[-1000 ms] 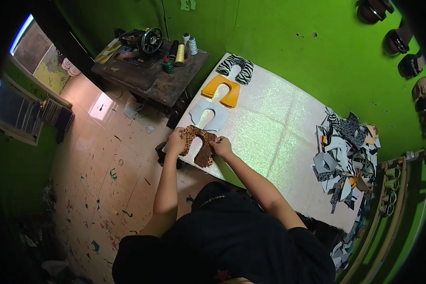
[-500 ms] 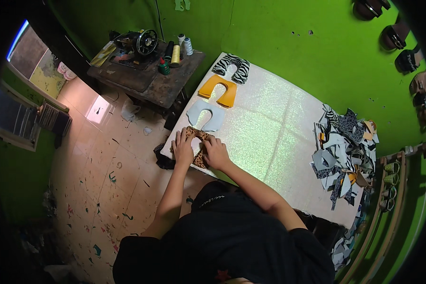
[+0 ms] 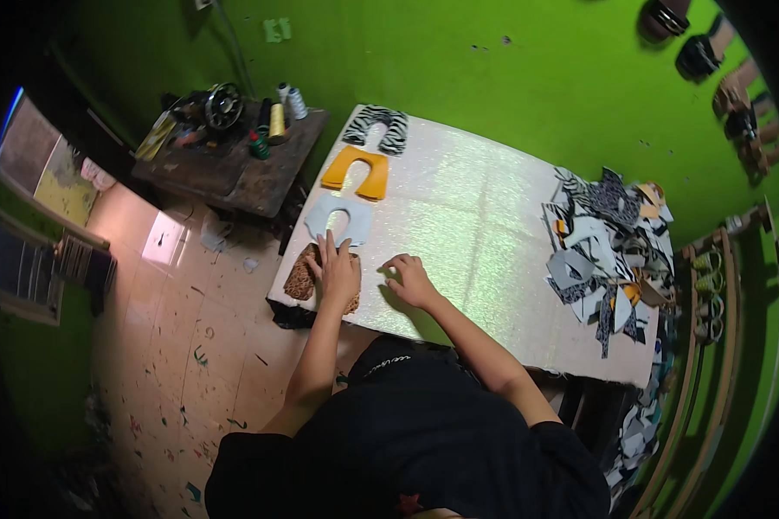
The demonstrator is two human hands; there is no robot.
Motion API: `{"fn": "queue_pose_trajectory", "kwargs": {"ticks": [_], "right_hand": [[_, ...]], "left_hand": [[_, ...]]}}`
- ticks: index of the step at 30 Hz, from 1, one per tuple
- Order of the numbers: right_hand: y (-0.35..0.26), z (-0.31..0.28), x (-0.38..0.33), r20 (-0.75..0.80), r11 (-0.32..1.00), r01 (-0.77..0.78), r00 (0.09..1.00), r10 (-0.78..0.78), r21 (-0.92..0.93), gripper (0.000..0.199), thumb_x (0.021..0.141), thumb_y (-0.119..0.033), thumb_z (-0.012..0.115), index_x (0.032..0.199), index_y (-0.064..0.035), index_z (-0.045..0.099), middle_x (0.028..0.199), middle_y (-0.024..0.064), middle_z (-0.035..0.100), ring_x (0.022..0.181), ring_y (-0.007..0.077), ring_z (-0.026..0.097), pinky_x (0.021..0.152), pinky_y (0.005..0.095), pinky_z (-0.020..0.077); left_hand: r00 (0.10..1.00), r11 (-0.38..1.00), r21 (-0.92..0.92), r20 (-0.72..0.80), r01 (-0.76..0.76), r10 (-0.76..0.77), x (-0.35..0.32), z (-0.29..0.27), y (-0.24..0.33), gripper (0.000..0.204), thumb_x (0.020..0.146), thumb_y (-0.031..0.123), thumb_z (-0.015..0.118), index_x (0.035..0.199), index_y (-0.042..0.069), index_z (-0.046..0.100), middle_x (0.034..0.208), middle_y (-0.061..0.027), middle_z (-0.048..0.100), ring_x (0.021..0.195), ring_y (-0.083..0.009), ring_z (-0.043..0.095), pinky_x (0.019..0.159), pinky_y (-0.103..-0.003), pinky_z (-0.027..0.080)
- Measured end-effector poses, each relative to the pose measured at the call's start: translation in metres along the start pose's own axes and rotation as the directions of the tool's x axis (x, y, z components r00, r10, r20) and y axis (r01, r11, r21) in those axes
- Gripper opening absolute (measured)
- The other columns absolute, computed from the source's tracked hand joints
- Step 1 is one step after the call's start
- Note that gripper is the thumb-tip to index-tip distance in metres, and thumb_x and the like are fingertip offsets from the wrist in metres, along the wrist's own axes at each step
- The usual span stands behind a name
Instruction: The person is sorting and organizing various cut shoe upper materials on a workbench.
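Note:
A leopard-print U-shaped piece (image 3: 299, 275) of thin material lies at the near left corner of the pale, shimmering table cover (image 3: 485, 233). Over it rests my left hand (image 3: 341, 275), fingers stretched out and hiding much of its right side; the fingertips reach the edge of a pale blue U-shaped piece (image 3: 359, 227). My right hand (image 3: 411, 281) hovers a little to the right over the table, fingers apart and holding nothing. Farther back in the same row lie a yellow-orange U-shaped piece (image 3: 373, 183) and a zebra-striped one (image 3: 395, 132).
A heap of cut scraps (image 3: 590, 238) covers the table's right end. Beyond the left edge stands a dark wooden table (image 3: 208, 173) with a sewing machine (image 3: 223, 107) and thread spools (image 3: 277, 121). At right is a wooden rack (image 3: 694, 337) with sandals; shoes hang on the green wall.
My right hand has come off the leopard-print piece and moved right. My left hand has shifted across the piece with its fingers spread. The whole view has turned slightly.

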State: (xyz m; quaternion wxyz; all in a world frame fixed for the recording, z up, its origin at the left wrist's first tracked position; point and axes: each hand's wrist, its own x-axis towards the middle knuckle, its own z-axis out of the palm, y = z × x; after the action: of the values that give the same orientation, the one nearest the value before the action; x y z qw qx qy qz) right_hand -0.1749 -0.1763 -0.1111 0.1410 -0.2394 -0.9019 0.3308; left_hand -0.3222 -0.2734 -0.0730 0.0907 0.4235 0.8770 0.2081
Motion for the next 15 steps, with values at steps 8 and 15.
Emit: {"fn": "queue_pose_trajectory", "kwargs": {"ticks": [8, 15], "right_hand": [[0.074, -0.074, -0.074, -0.249, 0.957, -0.262, 0.925, 0.287, 0.128, 0.028, 0.072, -0.015, 0.061, 0.098, -0.0057, 0.058, 0.100, 0.0147, 0.053, 0.096, 0.0307, 0.046, 0.087, 0.0379, 0.0342], [0.120, -0.138, -0.147, -0.481, 0.893, -0.429, 0.760, 0.438, 0.136, 0.029, 0.071, -0.012, 0.061, 0.099, -0.0046, 0.056, 0.102, 0.0137, 0.052, 0.098, 0.0301, 0.045, 0.088, 0.0375, 0.0336]], "left_hand": [[0.925, 0.933, -0.165, 0.156, -0.320, 0.345, -0.007, 0.052, 0.119, 0.040, 0.077, 0.017, 0.056, 0.116, 0.011, 0.048, 0.140, -0.0177, 0.016, 0.132, -0.0345, 0.004, 0.100, -0.059, 0.004], [0.780, 0.840, -0.266, 0.318, -0.473, 0.539, -0.031, 0.092, 0.207, 0.035, 0.078, 0.019, 0.056, 0.112, 0.011, 0.050, 0.140, -0.0188, 0.015, 0.132, -0.0348, 0.003, 0.101, -0.058, 0.007]]}}
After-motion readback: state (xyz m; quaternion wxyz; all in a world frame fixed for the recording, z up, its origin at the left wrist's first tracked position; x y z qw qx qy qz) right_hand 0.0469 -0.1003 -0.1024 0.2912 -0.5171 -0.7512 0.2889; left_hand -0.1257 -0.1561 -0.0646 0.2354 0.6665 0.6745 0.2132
